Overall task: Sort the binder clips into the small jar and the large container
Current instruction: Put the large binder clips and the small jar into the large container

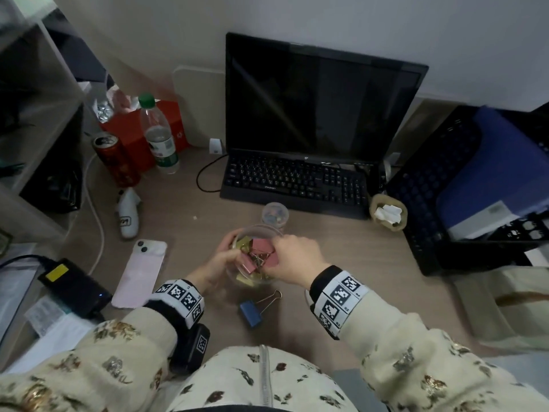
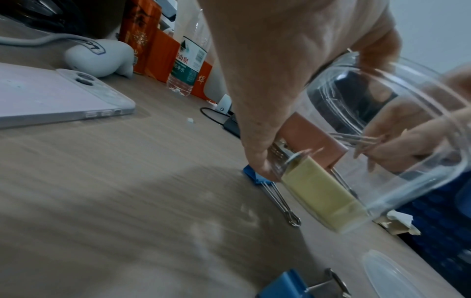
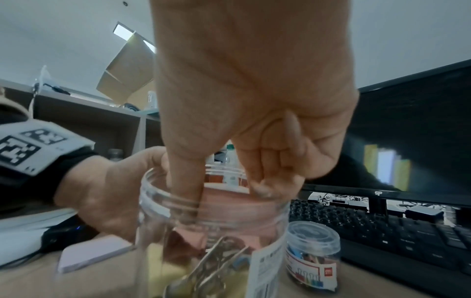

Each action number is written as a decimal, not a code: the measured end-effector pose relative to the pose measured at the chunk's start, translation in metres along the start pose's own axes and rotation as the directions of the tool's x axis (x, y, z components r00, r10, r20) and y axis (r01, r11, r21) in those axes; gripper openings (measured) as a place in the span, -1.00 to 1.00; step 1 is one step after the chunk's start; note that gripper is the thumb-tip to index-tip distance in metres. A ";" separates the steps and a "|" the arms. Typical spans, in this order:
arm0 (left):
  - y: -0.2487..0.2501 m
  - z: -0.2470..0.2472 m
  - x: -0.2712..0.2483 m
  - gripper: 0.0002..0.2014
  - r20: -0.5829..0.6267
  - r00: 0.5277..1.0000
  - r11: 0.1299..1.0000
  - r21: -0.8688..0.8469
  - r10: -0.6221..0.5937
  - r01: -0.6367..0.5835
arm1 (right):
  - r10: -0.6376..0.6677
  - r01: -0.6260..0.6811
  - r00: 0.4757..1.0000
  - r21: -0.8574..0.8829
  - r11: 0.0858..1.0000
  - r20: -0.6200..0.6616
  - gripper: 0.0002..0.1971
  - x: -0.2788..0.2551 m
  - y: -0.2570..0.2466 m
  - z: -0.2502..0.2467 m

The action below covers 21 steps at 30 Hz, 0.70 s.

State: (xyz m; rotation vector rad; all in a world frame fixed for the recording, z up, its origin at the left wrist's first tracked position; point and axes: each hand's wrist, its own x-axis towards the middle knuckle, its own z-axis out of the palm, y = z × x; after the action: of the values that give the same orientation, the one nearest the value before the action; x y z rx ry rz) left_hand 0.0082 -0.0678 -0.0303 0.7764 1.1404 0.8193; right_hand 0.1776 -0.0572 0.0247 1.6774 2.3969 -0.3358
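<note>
Both hands [image 1: 255,257] hold large container [image 1: 261,230].

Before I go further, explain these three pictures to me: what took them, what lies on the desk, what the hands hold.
No machine here: a person wears three cameras. One sits on the head, looking down; one sits on each wrist. The left hand grips a large clear plastic container holding pink and gold binder clips. The right hand reaches into its mouth, fingers on a pink clip. On the wooden desk lie a loose blue binder clip, a small lidded clear jar of small clips, a pink phone and a black keyboard.
</note>
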 end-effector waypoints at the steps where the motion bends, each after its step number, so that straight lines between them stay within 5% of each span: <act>1: 0.001 0.000 -0.001 -0.28 0.003 1.000 1.000 0.003 0.004 -0.004 | -0.006 0.006 1.000 -0.036 0.999 -0.002 -0.52 -0.001 -0.002 0.002; 21: -0.004 -0.008 0.011 -0.30 0.000 1.000 1.000 0.022 0.004 -0.004 | -0.056 0.073 0.988 -0.116 0.991 0.144 -0.51 0.010 0.005 0.012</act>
State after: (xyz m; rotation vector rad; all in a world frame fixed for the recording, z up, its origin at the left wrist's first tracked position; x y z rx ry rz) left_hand 0.0031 -0.0589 -0.0405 0.7974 1.1499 0.8113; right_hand 0.1787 -0.0501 0.0097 1.4762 2.3224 -0.3011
